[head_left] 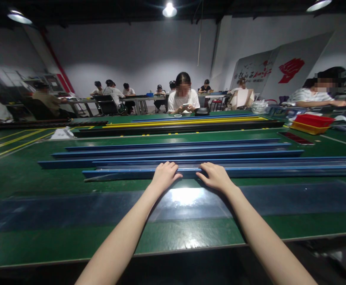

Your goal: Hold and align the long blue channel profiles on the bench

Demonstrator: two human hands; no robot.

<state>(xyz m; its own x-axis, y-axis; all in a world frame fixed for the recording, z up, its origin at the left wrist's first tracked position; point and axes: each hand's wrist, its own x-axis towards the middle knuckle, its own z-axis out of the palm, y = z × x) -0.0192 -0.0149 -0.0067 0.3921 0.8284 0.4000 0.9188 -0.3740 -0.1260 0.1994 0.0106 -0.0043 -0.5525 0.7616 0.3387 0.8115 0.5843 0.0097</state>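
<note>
A long blue channel strip (pixel 267 172) lies lengthwise across the green tabletop in front of me. My left hand (pixel 164 175) is curled over it left of centre, fingers on the far side and thumb along the near edge. A short gap away, my right hand (pixel 216 175) grips the same strip in a mirrored way, thumb pointing inward. Several more blue strips (pixel 173 147) lie roughly parallel just beyond. Between my forearms and out to both sides stretches a long clear plastic sheet (pixel 72 208), flat on the table and shining under the lamp.
Farther back lie black strips (pixel 190 127) and a yellow strip (pixel 187 122). A red bin (pixel 313 120) and a dark phone-like slab (pixel 296 137) are at right. Across the table sits a person (pixel 184 99) holding a phone. The table's front edge (pixel 190 249) is close to me.
</note>
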